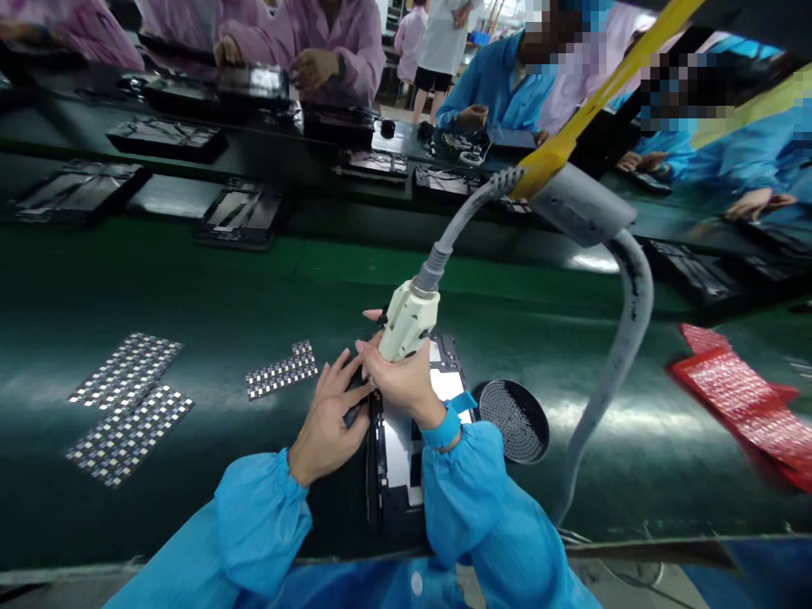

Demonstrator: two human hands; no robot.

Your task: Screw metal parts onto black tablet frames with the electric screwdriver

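Note:
In the head view my right hand (406, 376) is wrapped round a cream-coloured electric screwdriver (412, 313), whose grey cable runs up from its top. Its tip points down at the upper left part of an opened tablet-like device (398, 440) and is hidden by my fingers. My left hand (333, 419) rests at the left edge of the device with its fingers stretched out towards the screwdriver tip. The device has white and black inner parts and lies on the green bench, partly covered by my right forearm.
A round black dish (512, 421) stands right of the device. Black sheets with pale squares (130, 431) and a smaller one (281, 370) lie left. Red sheets (729, 381) are at far right. The hanging grey cable (609, 355) loops nearby. Co-workers sit beyond rows of opened devices (244, 211).

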